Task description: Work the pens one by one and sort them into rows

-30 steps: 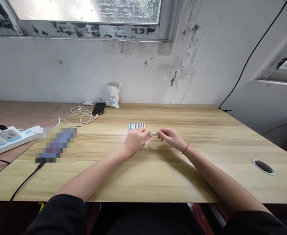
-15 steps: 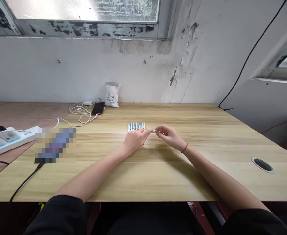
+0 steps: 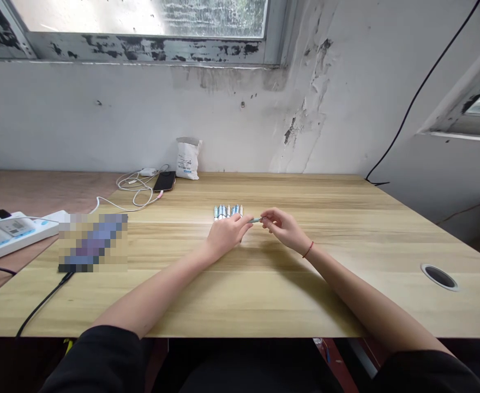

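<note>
Between my two hands is a slim pen (image 3: 256, 220) with a pale green body, held roughly level just above the desk. My left hand (image 3: 226, 232) is closed around its left end, which the fingers hide. The thumb and forefinger of my right hand (image 3: 283, 226) pinch the thin dark right end. Behind my left hand several short pens (image 3: 228, 210) with white, blue and green barrels lie side by side in a row. My left hand covers their near ends.
At the back stand a white packet (image 3: 188, 158) and a black phone (image 3: 165, 181) with a white cable. A power strip (image 3: 19, 232) and a blurred-out device (image 3: 95, 243) lie left. A round cable hole (image 3: 439, 277) is on the right.
A little more of the pen's pale green body shows between my hands. My right hand has barely shifted; the row of pens stays in place.
</note>
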The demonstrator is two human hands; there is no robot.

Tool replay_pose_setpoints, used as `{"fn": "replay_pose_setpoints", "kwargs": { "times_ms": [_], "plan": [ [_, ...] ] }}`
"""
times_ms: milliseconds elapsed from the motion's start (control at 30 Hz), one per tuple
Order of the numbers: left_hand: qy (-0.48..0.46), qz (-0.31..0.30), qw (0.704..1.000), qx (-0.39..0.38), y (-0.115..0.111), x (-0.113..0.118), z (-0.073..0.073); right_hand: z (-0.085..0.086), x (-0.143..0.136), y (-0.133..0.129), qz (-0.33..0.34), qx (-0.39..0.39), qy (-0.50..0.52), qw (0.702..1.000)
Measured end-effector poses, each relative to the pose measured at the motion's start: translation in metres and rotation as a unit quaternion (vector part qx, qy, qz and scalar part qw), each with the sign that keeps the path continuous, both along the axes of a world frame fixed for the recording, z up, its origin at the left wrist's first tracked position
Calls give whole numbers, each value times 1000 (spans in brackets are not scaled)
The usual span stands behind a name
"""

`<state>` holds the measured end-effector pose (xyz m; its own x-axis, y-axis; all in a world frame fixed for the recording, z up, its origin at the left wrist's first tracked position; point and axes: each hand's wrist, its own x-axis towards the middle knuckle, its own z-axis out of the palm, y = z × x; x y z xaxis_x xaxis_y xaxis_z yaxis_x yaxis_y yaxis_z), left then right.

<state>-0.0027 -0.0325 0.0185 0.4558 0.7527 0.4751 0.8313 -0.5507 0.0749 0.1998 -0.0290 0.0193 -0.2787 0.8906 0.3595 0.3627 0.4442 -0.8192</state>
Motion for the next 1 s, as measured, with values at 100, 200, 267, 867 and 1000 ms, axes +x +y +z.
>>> {"fn": "replay_pose_setpoints", "kwargs": {
  "times_ms": [100,200,267,867,1000],
  "plan": [
    [-13,-10,1000,3,0,0,0,1,0,0,0,-6,15,1000],
    [-23,-29,999,7,0,0,-1,1,0,0,4,-15,26,1000],
    [-21,-48,999,10,0,-1,-1,1,0,0,10,-14,25,1000],
    [-34,-103,994,-24,-2,-2,-1,9,-2,-6,65,-49,42,996],
    [-33,-100,994,-19,0,-4,0,10,2,-4,54,-62,53,995]
  ]
}}
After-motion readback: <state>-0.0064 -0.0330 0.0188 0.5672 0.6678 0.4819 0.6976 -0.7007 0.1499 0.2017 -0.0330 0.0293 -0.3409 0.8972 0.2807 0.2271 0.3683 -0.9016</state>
